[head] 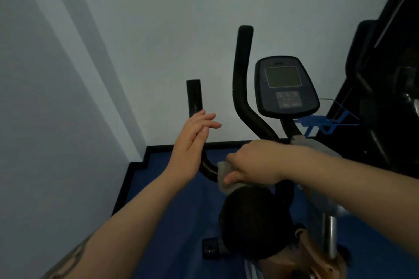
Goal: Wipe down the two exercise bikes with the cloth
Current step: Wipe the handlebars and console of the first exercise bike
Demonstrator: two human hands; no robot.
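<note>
Presently: one grey cloth (223, 179), pinched by right hand (254, 165) fingers around one bike's (286, 88) handlebar (207, 165); left hand (192, 142), fingers straight, at 9 o'clock beside it.

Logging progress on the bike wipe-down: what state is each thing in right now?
Left hand: open, fingers straight, beside the left handlebar.
Right hand: gripping the cloth against the handlebar's lower bend.
Console: screen dark.
Seat: unoccupied.

Both forearms are bare, without sleeves, and the left forearm (74, 256) carries a dark tattoo.
</note>
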